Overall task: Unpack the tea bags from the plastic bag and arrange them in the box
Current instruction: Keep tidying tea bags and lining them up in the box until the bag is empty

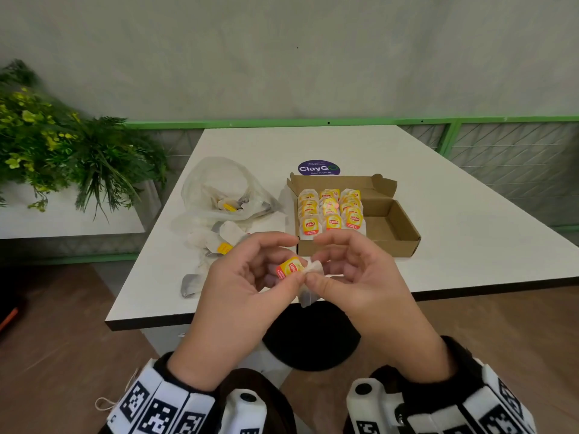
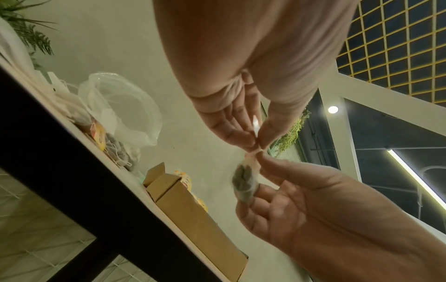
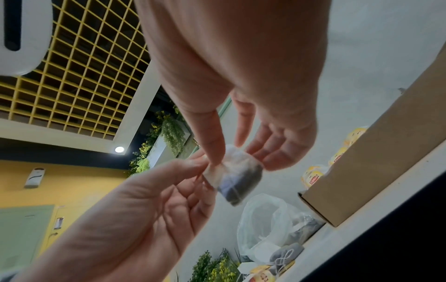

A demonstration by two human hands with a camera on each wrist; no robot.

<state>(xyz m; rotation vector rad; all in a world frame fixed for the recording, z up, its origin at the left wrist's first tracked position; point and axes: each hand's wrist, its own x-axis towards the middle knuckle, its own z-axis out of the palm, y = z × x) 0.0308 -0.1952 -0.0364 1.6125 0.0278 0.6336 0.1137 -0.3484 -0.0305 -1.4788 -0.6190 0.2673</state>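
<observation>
Over the table's front edge both hands hold one tea bag (image 1: 311,268). My left hand (image 1: 283,261) pinches its top by the yellow and red tag (image 1: 289,267). My right hand (image 1: 322,261) pinches the white pouch; its dark filling shows as the tea bag (image 2: 245,185) and tea bag (image 3: 239,177) in the wrist views. The brown cardboard box (image 1: 391,233) lies open behind the hands. Three rows of packed tea bags (image 1: 332,211) fill its left part; its right part holds nothing. The clear plastic bag (image 1: 219,189) lies at the left with a few bags inside.
Loose tea bags (image 1: 219,242) lie between the plastic bag and the front edge of the white table (image 1: 470,245). A purple round sticker (image 1: 318,168) is behind the box. A plant (image 1: 62,142) stands left of the table, and a black stool (image 1: 310,336) is below its front edge.
</observation>
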